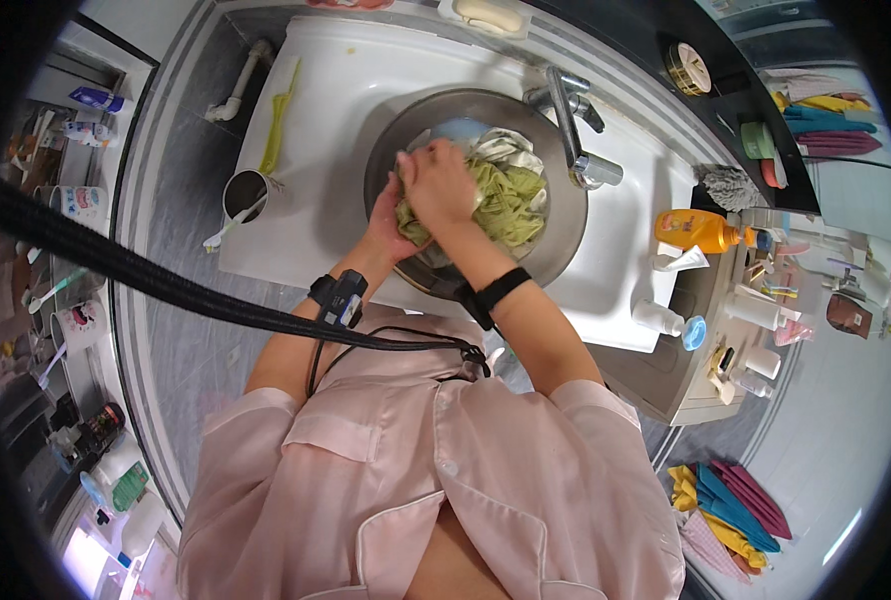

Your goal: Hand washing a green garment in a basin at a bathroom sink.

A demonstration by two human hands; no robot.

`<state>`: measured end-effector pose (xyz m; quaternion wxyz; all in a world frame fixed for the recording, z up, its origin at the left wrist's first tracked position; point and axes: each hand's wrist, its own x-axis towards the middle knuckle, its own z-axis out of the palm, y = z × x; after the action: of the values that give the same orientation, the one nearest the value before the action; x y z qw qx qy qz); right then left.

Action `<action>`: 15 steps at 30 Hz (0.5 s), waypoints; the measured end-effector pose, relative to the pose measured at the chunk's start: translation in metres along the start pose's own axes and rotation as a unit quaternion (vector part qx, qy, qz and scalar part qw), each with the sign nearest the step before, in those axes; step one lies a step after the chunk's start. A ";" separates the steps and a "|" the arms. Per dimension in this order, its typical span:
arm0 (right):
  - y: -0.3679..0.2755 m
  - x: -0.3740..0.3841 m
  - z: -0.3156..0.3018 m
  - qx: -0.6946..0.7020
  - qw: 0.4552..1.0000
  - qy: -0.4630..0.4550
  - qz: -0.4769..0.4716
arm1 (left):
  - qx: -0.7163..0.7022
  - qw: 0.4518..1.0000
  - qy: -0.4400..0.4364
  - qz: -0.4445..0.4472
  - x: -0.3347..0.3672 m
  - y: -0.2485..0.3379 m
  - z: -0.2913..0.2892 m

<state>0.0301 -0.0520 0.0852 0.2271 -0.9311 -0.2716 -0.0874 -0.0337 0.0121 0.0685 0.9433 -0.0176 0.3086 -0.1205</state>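
Observation:
A round grey basin point(564, 232) sits in the white sink and holds a bundle of wet-looking cloth. Olive-green cloth point(511, 208) lies on top, with a white patterned cloth point(507, 149) behind it and something pale blue point(459, 128) at the back. My left hand point(390, 228) is at the basin's left side, curled round the near-left part of the green cloth. Over it comes my right hand point(440, 186), fingers bent toward the left one and closed on the same cloth. The cloth between the palms is mostly hidden.
A chrome faucet point(571, 130) reaches over the basin's right side. On the white sink point(336, 130), a cup point(253, 194) and a green brush point(280, 125) stand left. An orange bottle point(691, 230) and a white bottle point(658, 317) are right. A black cord point(216, 300) crosses the left side.

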 end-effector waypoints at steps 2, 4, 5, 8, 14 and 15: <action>-0.014 -0.012 -0.002 0.036 0.998 0.006 -0.054 | -0.003 0.990 -0.140 -0.001 -0.008 0.008 -0.004; -0.019 -0.017 -0.004 0.056 0.997 -0.014 -0.053 | -0.016 0.993 -0.115 -0.012 -0.009 0.007 -0.007; -0.014 -0.014 -0.002 0.055 0.997 -0.014 -0.053 | -0.027 0.995 -0.090 -0.025 -0.009 0.007 -0.008; 0.016 0.010 0.004 -0.050 0.998 -0.002 0.032 | -0.012 0.999 -0.040 -0.022 -0.006 0.000 0.001; -0.008 0.000 0.000 -0.015 0.999 -0.014 -0.045 | -0.009 0.997 -0.069 -0.015 -0.014 0.009 0.006; -0.010 0.000 0.000 -0.014 0.999 -0.016 -0.048 | -0.011 0.998 -0.069 -0.012 -0.012 0.011 0.001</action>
<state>0.0251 -0.0447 0.0887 0.2053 -0.9213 -0.3185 -0.0868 -0.0402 0.0257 0.0753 0.9605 -0.0401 0.2442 -0.1272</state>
